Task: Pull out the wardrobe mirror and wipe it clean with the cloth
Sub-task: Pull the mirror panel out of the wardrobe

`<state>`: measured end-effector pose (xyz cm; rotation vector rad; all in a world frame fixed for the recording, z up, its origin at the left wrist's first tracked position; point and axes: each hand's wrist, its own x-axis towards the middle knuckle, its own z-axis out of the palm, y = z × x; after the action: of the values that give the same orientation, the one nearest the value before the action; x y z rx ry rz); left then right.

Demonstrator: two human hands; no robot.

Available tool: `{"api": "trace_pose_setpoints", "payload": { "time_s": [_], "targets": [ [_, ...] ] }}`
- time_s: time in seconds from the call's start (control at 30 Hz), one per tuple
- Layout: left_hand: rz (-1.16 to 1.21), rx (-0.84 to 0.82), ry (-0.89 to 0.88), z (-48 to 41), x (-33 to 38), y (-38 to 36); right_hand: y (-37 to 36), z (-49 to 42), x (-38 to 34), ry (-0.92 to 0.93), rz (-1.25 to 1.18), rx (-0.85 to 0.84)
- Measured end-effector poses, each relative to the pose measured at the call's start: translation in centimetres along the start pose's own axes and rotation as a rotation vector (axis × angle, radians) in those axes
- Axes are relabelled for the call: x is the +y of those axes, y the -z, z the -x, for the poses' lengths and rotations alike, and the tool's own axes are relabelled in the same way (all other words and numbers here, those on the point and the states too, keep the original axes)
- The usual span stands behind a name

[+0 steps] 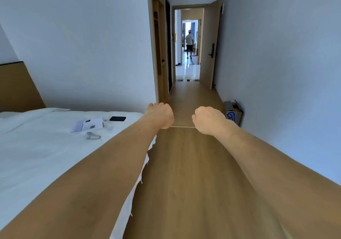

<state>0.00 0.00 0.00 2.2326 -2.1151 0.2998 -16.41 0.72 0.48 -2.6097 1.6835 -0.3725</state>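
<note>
- Step in hand: I judge the task barely begun. I stand beside the bed, facing down the wooden floor toward the wardrobe, whose open wooden frame shows at the wall corner, well apart from me.
- Hands: my left hand and right hand are stretched forward, each curled into a loose fist. From behind I cannot tell whether either fist encloses anything; no cloth shows.
- Task's things: the mirror is not identifiable here; I judge it sits inside the wardrobe, perhaps the dark panel just beyond the frame, but this is uncertain.
- Next move: it calls for walking to the wardrobe, locating the mirror's edge and finding the cloth first.
- Hidden or unclear: the wardrobe interior is seen edge-on. Small items on the bed, some papers and a dark flat object, are hard to identify. A person stands far beyond the open door.
</note>
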Motion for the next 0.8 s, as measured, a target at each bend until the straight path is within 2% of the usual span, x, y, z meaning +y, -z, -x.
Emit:
{"api": "trace_pose_setpoints", "payload": {
  "time_s": [0.1, 0.4, 0.8],
  "targets": [
    [-0.019, 0.007, -0.001, -4.1, -1.5, -0.2, -0.5, -4.4, -0.1, -0.040, 0.002, 0.029],
    [-0.006, 0.005, -0.065, -13.2, -5.1, -3.1, -3.0, -13.9, 0.5, -0.066, 0.001, -0.019],
    [-0.068, -0.102, -0.020, -26.5, -4.9, -9.4, -8.8, -27.7, 6.6, -0.008, -0.022, -0.068]
  ]
}}
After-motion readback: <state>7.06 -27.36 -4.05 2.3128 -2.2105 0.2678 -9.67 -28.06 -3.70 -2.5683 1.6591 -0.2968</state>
